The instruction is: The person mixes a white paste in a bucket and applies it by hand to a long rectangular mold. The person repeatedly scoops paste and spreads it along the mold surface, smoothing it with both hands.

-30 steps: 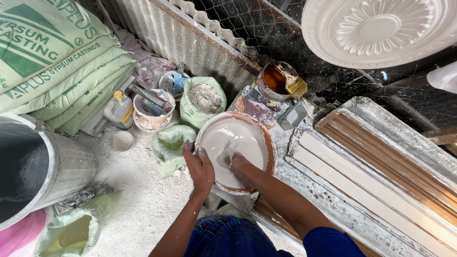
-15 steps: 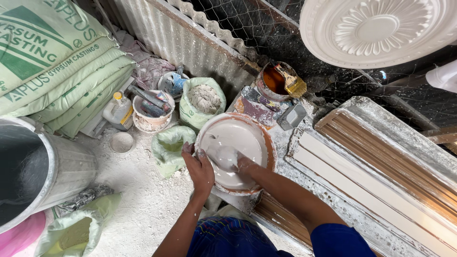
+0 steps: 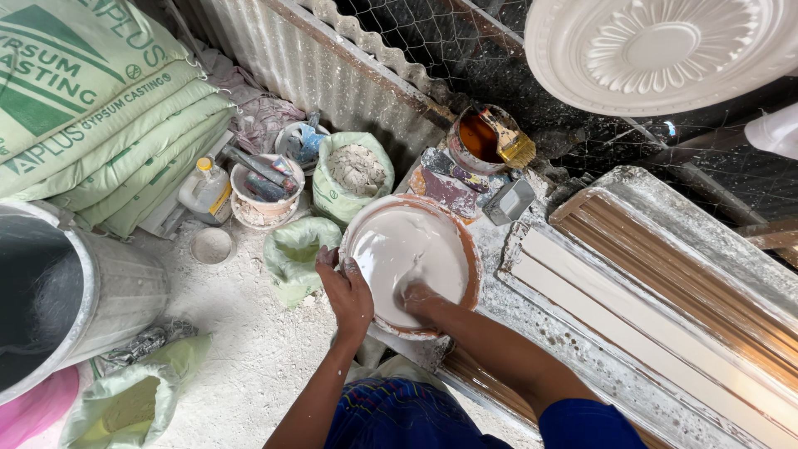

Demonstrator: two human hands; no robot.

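**Hand-spreading wet plaster in a round mould**

While the left hand [image 3: 349,293] grips the near rim of the round mould [image 3: 470,264], fingers curled over its edge, the right hand [image 3: 418,294] lies flat, fingers spread, in the white plaster [image 3: 411,249]. Step judged: smoothing the fill. Next calls for even, light strokes toward the rim.

Single head view, steeply downward, close overhead

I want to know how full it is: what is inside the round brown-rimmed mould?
The round mould holds smooth wet white plaster nearly to the rim. The right hand is pressed into it, the left hand grips the edge. The mould's bottom is covered.
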